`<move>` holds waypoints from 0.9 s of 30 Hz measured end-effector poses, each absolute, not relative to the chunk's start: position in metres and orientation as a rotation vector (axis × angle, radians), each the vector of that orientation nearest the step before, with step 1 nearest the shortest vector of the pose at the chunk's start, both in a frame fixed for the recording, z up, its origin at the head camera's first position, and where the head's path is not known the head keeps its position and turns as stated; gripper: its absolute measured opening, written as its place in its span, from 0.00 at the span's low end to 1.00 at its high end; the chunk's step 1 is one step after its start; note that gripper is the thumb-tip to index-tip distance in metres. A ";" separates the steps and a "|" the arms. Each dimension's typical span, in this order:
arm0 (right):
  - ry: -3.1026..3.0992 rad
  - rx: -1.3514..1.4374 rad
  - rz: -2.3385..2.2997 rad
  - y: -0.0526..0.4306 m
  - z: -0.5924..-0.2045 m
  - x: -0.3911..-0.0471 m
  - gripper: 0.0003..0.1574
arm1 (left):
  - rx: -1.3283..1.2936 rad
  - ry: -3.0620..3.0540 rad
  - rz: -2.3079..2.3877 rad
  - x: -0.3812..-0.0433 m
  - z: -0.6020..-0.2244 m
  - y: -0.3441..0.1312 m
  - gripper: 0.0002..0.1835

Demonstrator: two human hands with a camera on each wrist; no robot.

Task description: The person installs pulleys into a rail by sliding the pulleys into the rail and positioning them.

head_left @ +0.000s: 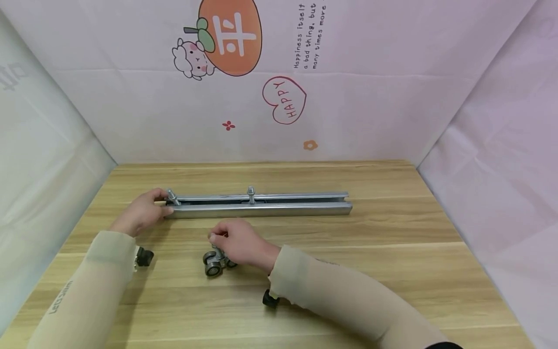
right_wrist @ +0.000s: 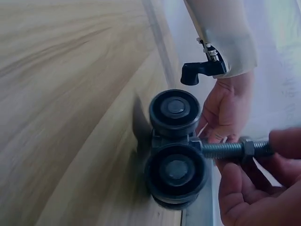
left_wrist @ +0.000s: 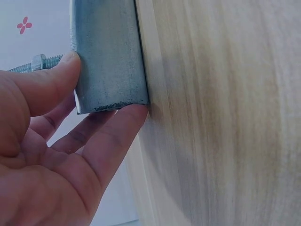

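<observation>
A steel C-channel track [head_left: 261,211] lies lengthwise on the table, slot facing up. Two threaded bolts rise from its slot: a tilted bolt [head_left: 173,197] at the left end and an upright bolt [head_left: 251,195] near the middle. My left hand [head_left: 144,211] holds the track's left end; in the left wrist view the thumb lies on its upper edge, with fingers at the end face. In front of the track, my right hand [head_left: 241,242] pinches the threaded stem [right_wrist: 221,149] of a roller trolley [head_left: 213,269]. Its black-rimmed wheels [right_wrist: 176,169] show near the tabletop, and a nut [right_wrist: 248,148] sits on the stem.
The wood-grain table [head_left: 392,271] carries the track and trolley. A white printed sheet [head_left: 370,111] stands behind it, with further pale sheets at both sides. Black wrist-camera mounts [head_left: 145,257] hang below the sleeves.
</observation>
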State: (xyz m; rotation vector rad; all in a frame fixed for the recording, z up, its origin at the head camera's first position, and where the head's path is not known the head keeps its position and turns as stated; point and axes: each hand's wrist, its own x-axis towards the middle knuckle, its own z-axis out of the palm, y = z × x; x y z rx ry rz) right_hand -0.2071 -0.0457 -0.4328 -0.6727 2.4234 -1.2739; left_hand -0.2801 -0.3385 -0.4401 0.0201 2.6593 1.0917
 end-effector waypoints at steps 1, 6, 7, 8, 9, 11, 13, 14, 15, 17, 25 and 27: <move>2.414 -0.684 -1.277 -0.043 -0.433 -0.206 0.13 | 0.018 2.660 1.089 -0.280 -0.440 -0.338 0.23; 2.373 -0.780 -1.262 -0.031 -0.435 -0.200 0.10 | 0.014 2.661 1.088 -0.280 -0.441 -0.338 0.23; 2.382 -0.814 -1.251 -0.029 -0.436 -0.200 0.10 | 0.011 2.662 1.085 -0.280 -0.441 -0.338 0.23; 2.402 -0.854 -1.230 -0.027 -0.437 -0.199 0.10 | 0.008 2.660 1.085 -0.280 -0.441 -0.338 0.23; 2.426 -0.891 -1.208 -0.026 -0.438 -0.199 0.10 | 0.007 2.659 1.086 -0.280 -0.440 -0.338 0.23; 2.469 -0.950 -1.166 -0.023 -0.439 -0.199 0.10 | 0.003 2.652 1.085 -0.280 -0.441 -0.338 0.24; 2.505 -0.996 -1.125 -0.021 -0.440 -0.199 0.10 | 0.001 2.646 1.090 -0.280 -0.441 -0.338 0.24; 2.520 -1.014 -1.105 -0.020 -0.441 -0.199 0.09 | 0.003 2.647 1.089 -0.280 -0.441 -0.338 0.24; 2.533 -1.028 -1.089 -0.019 -0.441 -0.200 0.09 | 0.006 2.650 1.087 -0.280 -0.441 -0.338 0.23; 2.564 -1.054 -1.054 -0.018 -0.441 -0.200 0.07 | 0.008 2.651 1.083 -0.280 -0.442 -0.338 0.23; 2.650 -1.071 -0.950 -0.008 -0.442 -0.206 0.04 | 0.014 2.665 1.079 -0.280 -0.441 -0.337 0.22; 2.650 -1.067 -0.958 -0.005 -0.442 -0.207 0.04 | 0.011 2.665 1.083 -0.279 -0.441 -0.337 0.22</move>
